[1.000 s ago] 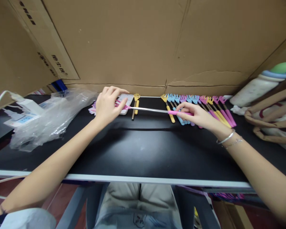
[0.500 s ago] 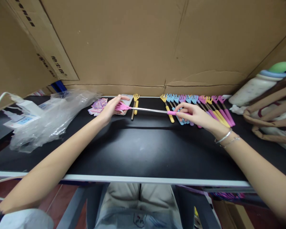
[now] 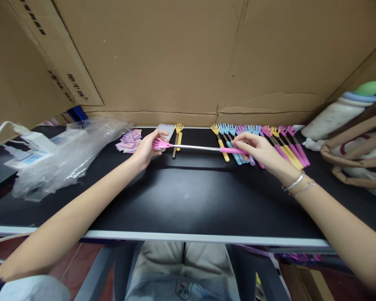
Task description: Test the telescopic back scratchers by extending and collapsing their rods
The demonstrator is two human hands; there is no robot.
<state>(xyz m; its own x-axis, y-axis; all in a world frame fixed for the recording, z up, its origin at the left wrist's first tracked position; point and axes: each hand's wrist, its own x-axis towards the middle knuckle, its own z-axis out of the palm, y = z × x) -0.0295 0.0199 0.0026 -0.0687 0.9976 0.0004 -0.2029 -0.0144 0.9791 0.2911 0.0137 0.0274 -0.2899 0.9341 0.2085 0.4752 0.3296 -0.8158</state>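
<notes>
Lining the far side: brown cardboard (image 3: 163, 54), upright behind everything.
Table (image 3: 188, 205): black top, pale near edge.
Clear plastic bag (image 3: 65, 163): crumpled on the table's left.
Row of back scratchers (image 3: 275, 132): far right, side by side, yellow, blue, purple and pink, claws toward the cardboard.
Pink back scratcher (image 3: 197, 147): held crosswise above the table, claw left, handle right, metal rod between.
Left hand (image 3: 146, 148): thumb and fingers curved around the pink claw.
Right hand (image 3: 255, 148): thumb and fingertips pinching the pink handle, on the near side of the row.
Phone (image 3: 167, 127): beyond the left hand, partly hidden by it.
Small printed papers (image 3: 130, 140): scattered left of that hand.
</notes>
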